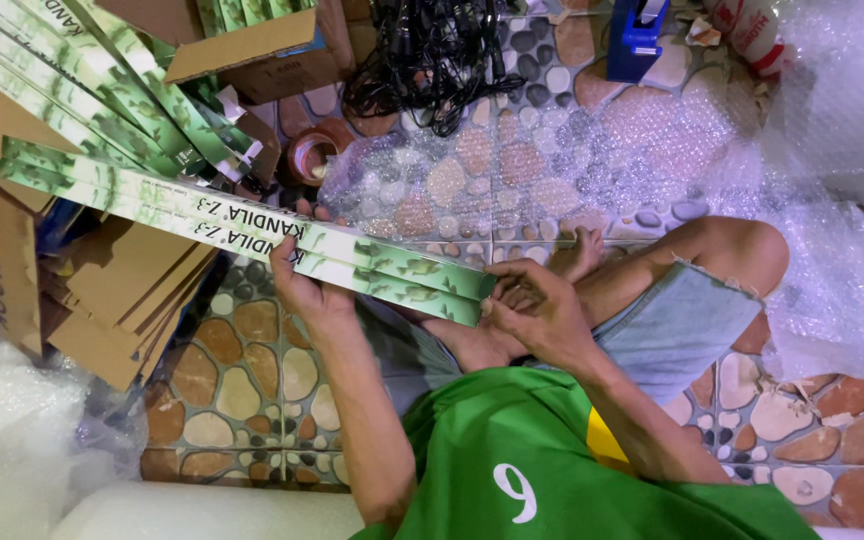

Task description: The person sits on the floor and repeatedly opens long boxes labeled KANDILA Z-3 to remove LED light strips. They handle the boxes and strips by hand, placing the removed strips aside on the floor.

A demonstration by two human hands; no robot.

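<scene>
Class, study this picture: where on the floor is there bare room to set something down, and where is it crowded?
Bare tile lies between the flat cardboard pile and the person's knee. Bubble wrap covers the middle floor. The top left is crowded with long green boxes, tangled black cables and a tape roll.

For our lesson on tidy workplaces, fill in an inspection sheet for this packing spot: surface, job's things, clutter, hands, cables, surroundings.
Surface: pebble-pattern tile floor; the person sits on it, partly on bubble wrap.
Job's things: two long green-and-white boxes held together, level across the lap.
Clutter: more long boxes piled top left; flat cardboard stacked at left; tape roll; blue tape dispenser.
Hands: left hand grips the boxes near the middle; right hand is at their near end.
Cables: black tangle on the floor, top centre.
Surroundings: heaped bubble wrap right and lower left; no other people seen.
</scene>
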